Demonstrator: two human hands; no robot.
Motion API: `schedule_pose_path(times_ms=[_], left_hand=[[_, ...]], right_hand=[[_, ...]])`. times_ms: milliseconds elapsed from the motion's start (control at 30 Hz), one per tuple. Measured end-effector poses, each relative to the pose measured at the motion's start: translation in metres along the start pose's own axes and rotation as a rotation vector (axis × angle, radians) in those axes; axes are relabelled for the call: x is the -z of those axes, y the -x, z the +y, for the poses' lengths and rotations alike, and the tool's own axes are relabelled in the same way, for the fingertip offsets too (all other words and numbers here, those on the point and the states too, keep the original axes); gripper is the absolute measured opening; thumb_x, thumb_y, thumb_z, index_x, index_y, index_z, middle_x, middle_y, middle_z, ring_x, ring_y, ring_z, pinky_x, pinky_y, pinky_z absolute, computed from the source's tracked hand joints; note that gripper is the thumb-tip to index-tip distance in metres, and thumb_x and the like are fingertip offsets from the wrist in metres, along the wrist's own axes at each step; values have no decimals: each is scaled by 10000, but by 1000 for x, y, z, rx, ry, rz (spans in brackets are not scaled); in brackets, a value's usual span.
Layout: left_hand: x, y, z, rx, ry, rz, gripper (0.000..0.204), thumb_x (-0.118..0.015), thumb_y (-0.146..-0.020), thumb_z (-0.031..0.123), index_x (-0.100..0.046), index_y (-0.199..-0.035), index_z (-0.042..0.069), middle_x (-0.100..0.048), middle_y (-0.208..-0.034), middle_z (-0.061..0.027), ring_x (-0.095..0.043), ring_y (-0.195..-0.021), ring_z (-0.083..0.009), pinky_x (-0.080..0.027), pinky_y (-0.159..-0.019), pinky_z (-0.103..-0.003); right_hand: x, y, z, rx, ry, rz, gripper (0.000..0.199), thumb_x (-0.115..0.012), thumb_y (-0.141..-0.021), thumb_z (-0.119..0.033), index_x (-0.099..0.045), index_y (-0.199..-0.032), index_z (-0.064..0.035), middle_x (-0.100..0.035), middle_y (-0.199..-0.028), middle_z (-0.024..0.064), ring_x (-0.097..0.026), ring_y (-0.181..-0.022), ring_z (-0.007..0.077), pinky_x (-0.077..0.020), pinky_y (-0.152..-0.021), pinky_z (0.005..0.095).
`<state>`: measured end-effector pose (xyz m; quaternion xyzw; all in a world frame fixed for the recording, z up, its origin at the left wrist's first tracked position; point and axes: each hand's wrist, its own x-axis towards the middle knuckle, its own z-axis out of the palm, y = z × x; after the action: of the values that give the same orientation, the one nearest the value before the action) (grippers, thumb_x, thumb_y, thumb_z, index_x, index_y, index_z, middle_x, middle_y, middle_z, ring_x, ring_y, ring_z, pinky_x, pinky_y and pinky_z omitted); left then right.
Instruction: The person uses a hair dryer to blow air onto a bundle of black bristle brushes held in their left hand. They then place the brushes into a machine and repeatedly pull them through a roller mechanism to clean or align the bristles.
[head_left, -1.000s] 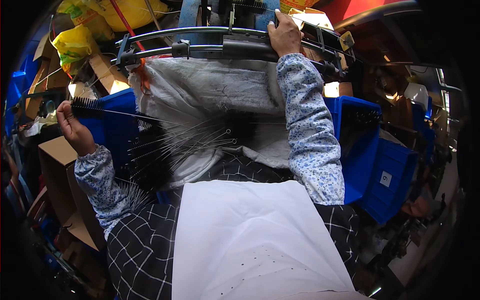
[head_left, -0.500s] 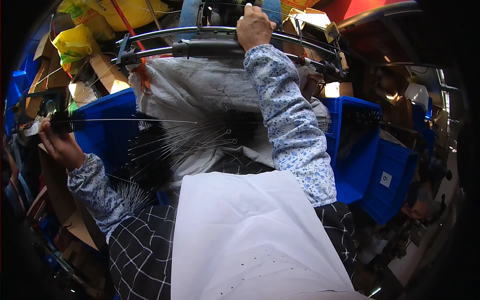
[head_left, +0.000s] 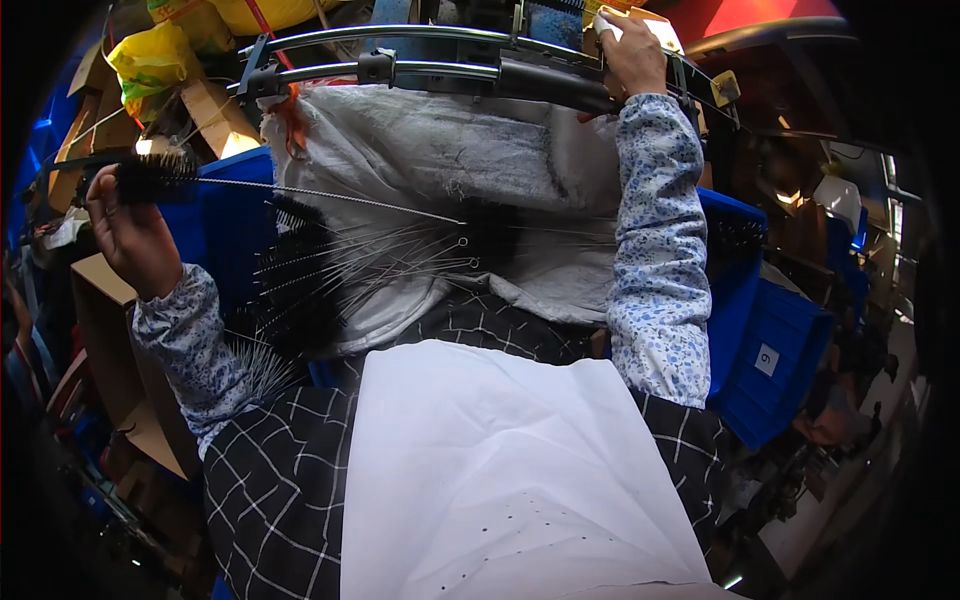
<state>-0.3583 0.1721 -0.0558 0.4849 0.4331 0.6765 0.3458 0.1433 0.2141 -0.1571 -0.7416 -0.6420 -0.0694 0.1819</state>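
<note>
At the left, my left hand (head_left: 135, 240) is closed on the black-bristled end of a twisted-wire tube brush (head_left: 158, 180). Its thin wire stem runs to the right over the white woven sack cloth. At the top right, my right hand (head_left: 635, 58) grips the end of a black sliding carriage (head_left: 555, 84) on two steel rails (head_left: 440, 70); one fingertip has a white cover. Several finished-looking tube brushes (head_left: 305, 275) lie across my lap in a bundle, some stems ending in small loops.
The white sack cloth (head_left: 410, 150) hangs below the rails. Blue plastic bins (head_left: 775, 360) stand at the right, and another blue bin (head_left: 235, 215) at the left beside a cardboard box (head_left: 125, 350). Yellow bags (head_left: 150, 70) lie at the upper left.
My right hand and the black carriage have slid right along the rails. My left hand has shifted slightly right, and its brush now tilts down toward the stem's tip.
</note>
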Motion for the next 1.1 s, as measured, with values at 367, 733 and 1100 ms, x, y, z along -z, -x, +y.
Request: schedule_pose_path(times_ms=[367,733,1100], left_hand=[[-77,26,-15,331,212,-465,198,-409,-890,172,-434,-1011,18,-547,-875,-59,-567,-795,-120,-474,-709,-234],[-99,65,-33,385,23,-884,305,-374,-898,294,-403,-1008,11,-528,-819,-74,-547,-763,-131,-453,-656,-226],[68,56,-128,710,-641,-761,207,-476,-861,234,-503,-896,32,-511,-699,-4,-461,-578,-65,-381,-528,-198]], right_hand=[[129,55,0,-221,-460,-595,284,-486,-836,-229,-551,-1062,-70,-595,-924,122,-568,-839,244,-434,-737,315],[66,109,-145,-15,-1078,-679,334,-467,-859,-233,-486,-1103,-5,-591,-907,93,-545,-826,169,-425,-725,243],[18,19,-70,47,-21,284,145,-535,-734,-199,-617,-819,-115,-577,-676,92,-548,-704,267,-416,-651,375]])
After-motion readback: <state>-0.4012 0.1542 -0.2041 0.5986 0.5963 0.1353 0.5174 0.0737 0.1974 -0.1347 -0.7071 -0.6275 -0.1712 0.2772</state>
